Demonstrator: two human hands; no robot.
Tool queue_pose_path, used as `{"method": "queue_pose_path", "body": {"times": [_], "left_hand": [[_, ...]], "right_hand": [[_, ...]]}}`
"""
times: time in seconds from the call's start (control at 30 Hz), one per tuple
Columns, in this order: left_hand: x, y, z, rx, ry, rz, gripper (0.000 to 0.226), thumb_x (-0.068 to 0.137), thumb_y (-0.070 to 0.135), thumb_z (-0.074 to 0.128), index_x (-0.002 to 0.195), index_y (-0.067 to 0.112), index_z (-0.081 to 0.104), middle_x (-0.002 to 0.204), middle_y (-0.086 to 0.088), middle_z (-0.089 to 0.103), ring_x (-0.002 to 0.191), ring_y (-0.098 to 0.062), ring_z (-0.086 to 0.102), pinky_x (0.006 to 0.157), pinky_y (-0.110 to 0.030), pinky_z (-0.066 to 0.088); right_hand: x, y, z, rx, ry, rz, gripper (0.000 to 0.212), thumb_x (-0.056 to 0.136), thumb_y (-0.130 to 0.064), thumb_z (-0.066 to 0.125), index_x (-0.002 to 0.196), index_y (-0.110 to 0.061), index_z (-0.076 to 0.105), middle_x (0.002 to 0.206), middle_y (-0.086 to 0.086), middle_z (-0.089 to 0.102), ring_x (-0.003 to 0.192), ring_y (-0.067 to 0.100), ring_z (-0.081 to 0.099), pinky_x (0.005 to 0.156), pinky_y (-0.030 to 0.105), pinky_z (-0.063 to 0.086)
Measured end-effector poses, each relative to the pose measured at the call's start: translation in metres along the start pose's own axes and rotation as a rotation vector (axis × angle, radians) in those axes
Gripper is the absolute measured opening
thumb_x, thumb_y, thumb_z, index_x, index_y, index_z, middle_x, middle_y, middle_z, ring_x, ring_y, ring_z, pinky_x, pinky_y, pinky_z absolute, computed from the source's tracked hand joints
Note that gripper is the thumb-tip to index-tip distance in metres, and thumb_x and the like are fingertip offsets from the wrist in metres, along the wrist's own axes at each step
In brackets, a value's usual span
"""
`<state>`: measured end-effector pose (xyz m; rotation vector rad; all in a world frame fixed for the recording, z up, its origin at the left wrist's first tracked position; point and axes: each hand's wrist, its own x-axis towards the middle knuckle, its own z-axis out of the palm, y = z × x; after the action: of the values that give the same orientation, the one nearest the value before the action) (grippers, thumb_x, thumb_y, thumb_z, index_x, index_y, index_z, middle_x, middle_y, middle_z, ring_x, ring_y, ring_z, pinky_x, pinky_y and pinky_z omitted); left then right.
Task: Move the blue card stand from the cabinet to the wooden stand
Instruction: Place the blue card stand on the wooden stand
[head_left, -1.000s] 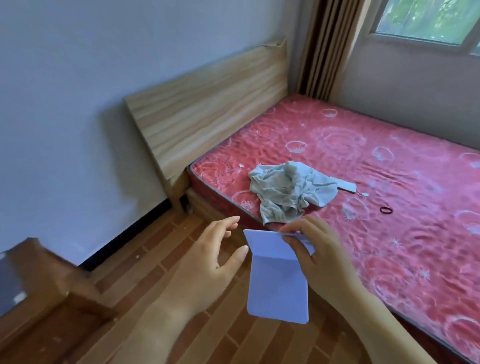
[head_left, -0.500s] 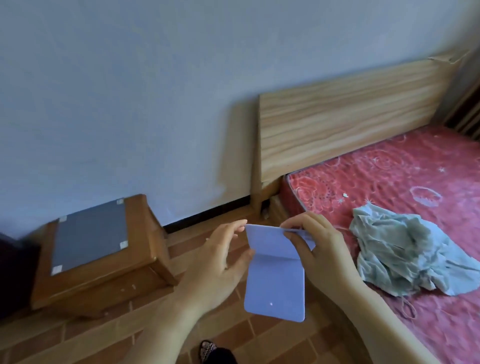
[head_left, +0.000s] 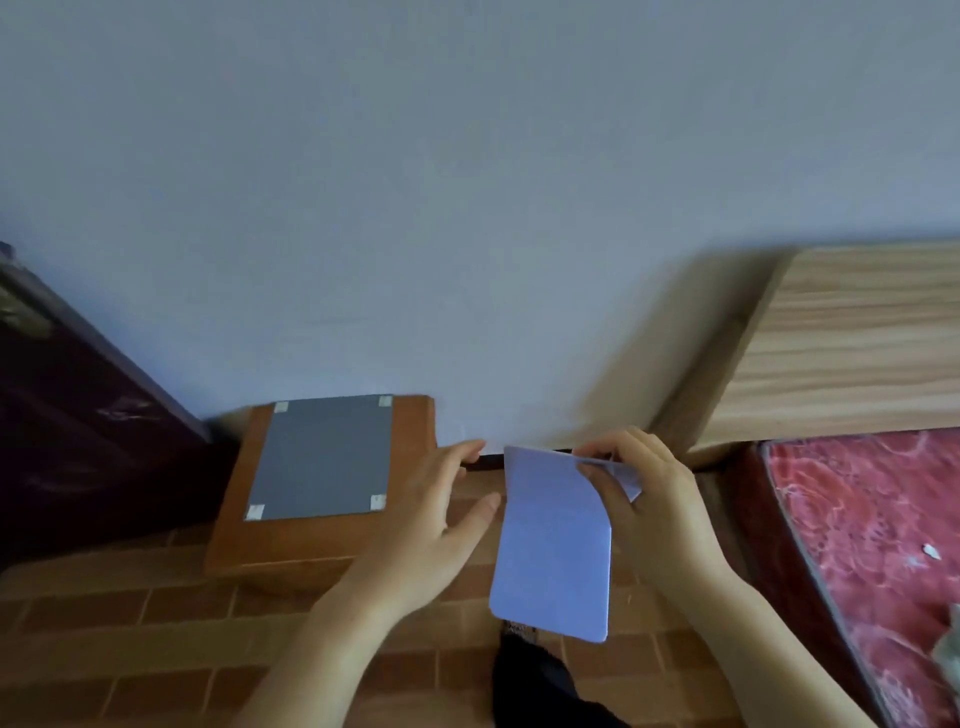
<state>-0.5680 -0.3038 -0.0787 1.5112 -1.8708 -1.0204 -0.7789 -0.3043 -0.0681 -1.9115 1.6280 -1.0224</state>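
hands: 2 | blue card stand (head_left: 553, 551): 1 | wooden stand (head_left: 405, 447): 1 | bed (head_left: 872, 519): 1

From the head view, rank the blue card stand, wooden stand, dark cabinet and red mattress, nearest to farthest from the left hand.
1. blue card stand, just right of the left hand, pinched by the right hand
2. wooden stand, left
3. red mattress, far right
4. dark cabinet, far left; close to the mattress's rank
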Motion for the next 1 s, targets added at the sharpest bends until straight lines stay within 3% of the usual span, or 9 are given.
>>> {"method": "queue_pose_path", "body": {"times": [0.1, 0.23, 0.33, 0.43, 0.53, 0.7, 0.87, 1.0], "left_hand": [[0.035, -0.023, -0.020, 0.029, 0.036, -0.037, 0.049, 0.089, 0.043, 0.048, 0.134, 0.041, 0.031, 0.134, 0.027, 0.037, 0.119, 0.013, 0.034, 0.091, -0.019, 0.040], [0.084, -0.050, -0.045, 0.099, 0.055, -0.093, 0.049, 0.089, 0.045, 0.046, 0.135, 0.039, 0.030, 0.137, 0.026, 0.035, 0.122, 0.007, 0.035, 0.092, -0.022, 0.041], [0.115, -0.067, -0.065, 0.128, 0.038, -0.165, 0.050, 0.089, 0.047, 0.045, 0.135, 0.040, 0.027, 0.139, 0.024, 0.032, 0.125, 0.003, 0.035, 0.095, -0.027, 0.042], [0.143, -0.083, -0.085, 0.148, 0.030, -0.225, 0.050, 0.090, 0.046, 0.043, 0.137, 0.039, 0.025, 0.141, 0.023, 0.029, 0.123, 0.006, 0.033, 0.095, -0.018, 0.032], [0.165, -0.096, -0.100, 0.157, 0.043, -0.271, 0.050, 0.090, 0.045, 0.043, 0.137, 0.039, 0.025, 0.142, 0.022, 0.030, 0.118, 0.000, 0.042, 0.084, -0.010, 0.034], [0.195, -0.118, -0.120, 0.151, 0.024, -0.289, 0.052, 0.091, 0.045, 0.043, 0.138, 0.037, 0.024, 0.144, 0.019, 0.029, 0.129, 0.001, 0.029, 0.100, -0.021, 0.028], [0.224, -0.144, -0.136, 0.151, -0.051, -0.271, 0.053, 0.090, 0.046, 0.043, 0.138, 0.036, 0.024, 0.143, 0.020, 0.030, 0.115, 0.006, 0.037, 0.093, -0.021, 0.035], [0.240, -0.162, -0.152, 0.153, -0.130, -0.232, 0.052, 0.090, 0.045, 0.044, 0.138, 0.035, 0.025, 0.144, 0.016, 0.031, 0.125, -0.002, 0.037, 0.099, -0.026, 0.035]], "right_hand": [[0.049, 0.003, 0.029, 0.014, -0.057, -0.045, 0.014, 0.084, -0.006, 0.061, 0.085, -0.020, 0.063, 0.086, -0.021, 0.058, 0.087, 0.002, 0.051, 0.072, 0.006, 0.036], [0.112, 0.014, 0.064, 0.047, -0.134, -0.085, 0.013, 0.087, -0.008, 0.058, 0.087, -0.021, 0.061, 0.086, -0.012, 0.061, 0.088, 0.002, 0.051, 0.072, 0.010, 0.038], [0.154, 0.022, 0.087, 0.080, -0.178, -0.089, 0.013, 0.088, -0.009, 0.057, 0.087, -0.022, 0.060, 0.087, -0.016, 0.059, 0.089, 0.003, 0.050, 0.070, 0.009, 0.037], [0.194, 0.028, 0.110, 0.109, -0.222, -0.084, 0.015, 0.088, -0.008, 0.057, 0.087, -0.023, 0.060, 0.087, -0.019, 0.057, 0.088, 0.002, 0.049, 0.070, 0.010, 0.036], [0.225, 0.032, 0.131, 0.105, -0.273, -0.092, 0.017, 0.087, -0.007, 0.057, 0.088, -0.023, 0.061, 0.087, -0.018, 0.058, 0.088, 0.002, 0.049, 0.073, 0.007, 0.035], [0.258, 0.033, 0.156, 0.094, -0.308, -0.073, 0.015, 0.088, -0.008, 0.056, 0.089, -0.021, 0.061, 0.088, -0.011, 0.061, 0.088, 0.009, 0.050, 0.072, 0.013, 0.036], [0.271, 0.033, 0.182, 0.062, -0.282, -0.011, 0.016, 0.088, -0.009, 0.056, 0.090, -0.023, 0.061, 0.090, -0.010, 0.061, 0.090, 0.007, 0.049, 0.074, 0.006, 0.034], [0.273, 0.029, 0.205, 0.018, -0.265, 0.041, 0.016, 0.088, -0.009, 0.055, 0.090, -0.023, 0.061, 0.089, -0.013, 0.059, 0.089, 0.008, 0.047, 0.073, 0.004, 0.032]]}}
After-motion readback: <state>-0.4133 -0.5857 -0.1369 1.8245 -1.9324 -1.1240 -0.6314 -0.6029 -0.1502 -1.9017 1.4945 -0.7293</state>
